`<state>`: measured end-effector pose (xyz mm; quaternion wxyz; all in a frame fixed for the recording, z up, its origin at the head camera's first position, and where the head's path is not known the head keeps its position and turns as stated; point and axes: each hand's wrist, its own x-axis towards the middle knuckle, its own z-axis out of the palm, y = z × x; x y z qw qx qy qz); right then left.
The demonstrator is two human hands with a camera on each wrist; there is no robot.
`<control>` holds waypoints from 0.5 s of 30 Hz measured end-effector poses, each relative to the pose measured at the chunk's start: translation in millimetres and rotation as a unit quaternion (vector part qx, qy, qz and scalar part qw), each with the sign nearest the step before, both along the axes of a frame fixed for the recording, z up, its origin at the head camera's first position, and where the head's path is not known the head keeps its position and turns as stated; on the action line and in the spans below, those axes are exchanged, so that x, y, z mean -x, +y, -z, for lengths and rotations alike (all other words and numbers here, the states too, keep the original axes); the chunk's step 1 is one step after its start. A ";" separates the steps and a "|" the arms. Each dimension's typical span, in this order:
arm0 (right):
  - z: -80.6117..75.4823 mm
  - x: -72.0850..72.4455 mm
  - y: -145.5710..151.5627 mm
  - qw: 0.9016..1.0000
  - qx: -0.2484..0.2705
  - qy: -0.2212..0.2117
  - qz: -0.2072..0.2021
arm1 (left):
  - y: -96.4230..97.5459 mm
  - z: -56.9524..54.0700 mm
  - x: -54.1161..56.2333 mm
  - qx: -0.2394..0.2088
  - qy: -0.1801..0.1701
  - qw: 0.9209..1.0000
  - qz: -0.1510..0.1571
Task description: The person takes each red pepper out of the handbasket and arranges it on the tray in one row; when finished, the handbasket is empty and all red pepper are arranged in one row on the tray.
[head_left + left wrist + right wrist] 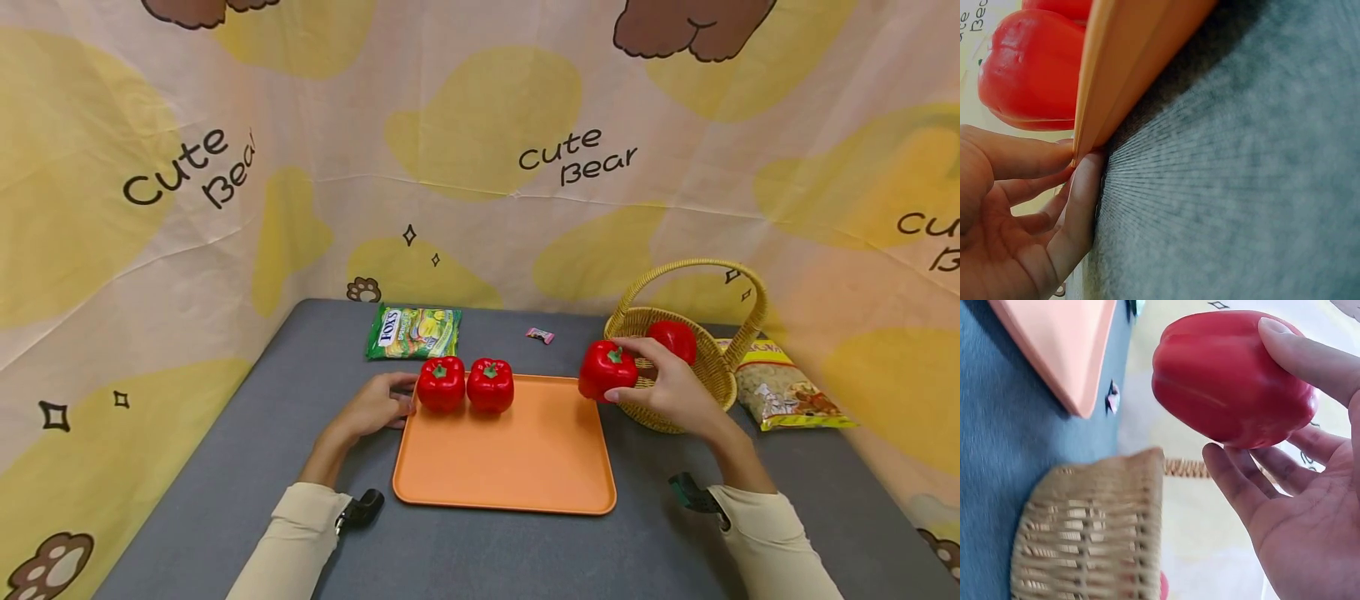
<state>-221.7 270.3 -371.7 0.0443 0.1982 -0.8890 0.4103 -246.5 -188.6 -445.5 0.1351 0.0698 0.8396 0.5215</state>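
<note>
My right hand (671, 387) grips a glossy red bell pepper (600, 372) with a green stem, thumb on one side and fingers on the other. In the right wrist view that bell pepper (1229, 378) is up in the air, above the level of the basket's rim. My left hand (377, 406) pinches the left rim of an orange rectangular tray (506, 458); the left wrist view has the thumb and fingers (1082, 194) at its edge. Two more red bell peppers, a left one (441, 387) and a right one (491, 390), sit side by side at the tray's far left corner.
A yellow wicker basket (722, 387) with a tall handle stands right of the tray, another red bell pepper (674, 340) inside. Beside it lies a yellow-edged food bag (787, 387). Behind the tray are a green FOX'S candy bag (415, 333) and a small pink wrapped candy (540, 335).
</note>
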 end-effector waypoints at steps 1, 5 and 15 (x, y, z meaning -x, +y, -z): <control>1.4 0.9 -2.5 1.000 -0.002 0.000 0.000 | 0.0 0.0 0.0 0.000 0.000 1.000 0.000; 6.3 3.7 -12.5 1.000 0.001 -0.012 -0.002 | 0.1 0.3 0.5 -0.001 0.001 1.000 0.001; 19.0 12.7 -36.7 1.000 -0.013 -0.016 -0.022 | 0.2 2.1 2.5 -0.005 -0.001 1.000 0.003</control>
